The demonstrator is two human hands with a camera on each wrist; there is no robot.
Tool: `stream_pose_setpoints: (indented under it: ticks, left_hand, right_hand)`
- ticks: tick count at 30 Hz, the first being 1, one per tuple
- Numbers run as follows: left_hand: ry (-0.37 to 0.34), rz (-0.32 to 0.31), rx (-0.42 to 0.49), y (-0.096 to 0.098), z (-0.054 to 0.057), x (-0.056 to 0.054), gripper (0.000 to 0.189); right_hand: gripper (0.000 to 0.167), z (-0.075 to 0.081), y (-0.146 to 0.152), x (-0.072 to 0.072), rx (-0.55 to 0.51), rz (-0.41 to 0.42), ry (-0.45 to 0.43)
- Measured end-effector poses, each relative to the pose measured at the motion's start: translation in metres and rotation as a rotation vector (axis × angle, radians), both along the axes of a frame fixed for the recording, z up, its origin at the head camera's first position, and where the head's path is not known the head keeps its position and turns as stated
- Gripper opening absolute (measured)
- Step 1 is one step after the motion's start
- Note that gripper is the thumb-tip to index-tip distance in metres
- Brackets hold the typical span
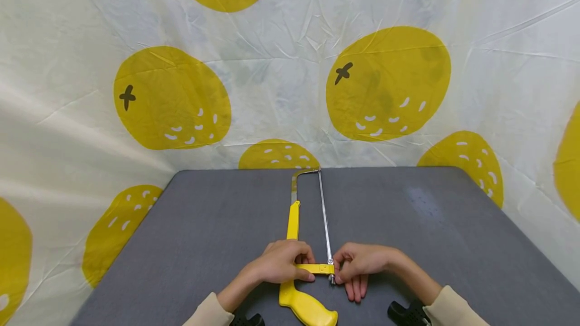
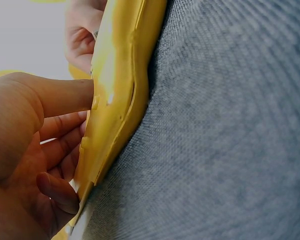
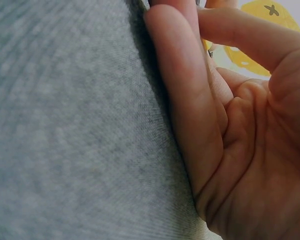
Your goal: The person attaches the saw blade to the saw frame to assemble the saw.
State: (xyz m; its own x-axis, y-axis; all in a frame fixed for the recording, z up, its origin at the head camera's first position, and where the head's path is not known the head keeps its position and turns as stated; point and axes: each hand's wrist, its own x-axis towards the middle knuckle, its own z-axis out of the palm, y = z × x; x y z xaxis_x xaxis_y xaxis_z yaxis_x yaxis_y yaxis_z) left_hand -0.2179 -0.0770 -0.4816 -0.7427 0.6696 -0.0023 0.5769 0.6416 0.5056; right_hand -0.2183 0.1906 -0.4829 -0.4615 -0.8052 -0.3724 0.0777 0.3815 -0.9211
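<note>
A hacksaw with a yellow handle (image 1: 312,310) lies flat on the grey table, its far end at the back edge. Its thin silver blade (image 1: 324,215) runs along the right side. My left hand (image 1: 283,260) grips the yellow frame (image 2: 117,90), thumb and fingers about the short front arm (image 1: 320,268). On the arm's right side, my right hand (image 1: 360,265) has thumb and forefinger bent at the small metal wing nut (image 1: 332,279), pinching at it, the other fingers extended below. In the right wrist view the fingers (image 3: 185,85) hide the nut.
The grey table (image 1: 181,235) ends at a white cloth (image 1: 276,89) with large yellow fruit prints, hanging behind and at both sides. Dark wrist devices (image 1: 408,312) sit at the cream sleeves (image 1: 453,308).
</note>
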Motion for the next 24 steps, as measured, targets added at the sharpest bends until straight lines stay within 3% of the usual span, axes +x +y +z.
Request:
stream_pose_setpoints:
  ticks: [11, 18, 24]
  left_hand:
    - [-0.002, 0.002, 0.003, 0.0001, 0.0002, 0.0001, 0.018]
    - [-0.004, 0.003, 0.000, 0.0003, 0.0006, -0.0004, 0.018]
    - [-0.001, 0.005, -0.005, 0.0008, 0.0020, 0.0004, 0.019]
  right_hand:
    - [0.008, 0.0013, 0.0009, -0.0008, 0.000, 0.007, -0.009]
    - [0.031, 0.0036, 0.0003, -0.0006, 0.015, 0.010, 0.009]
    - [0.032, 0.0036, -0.0001, -0.0002, 0.019, 0.005, 0.013]
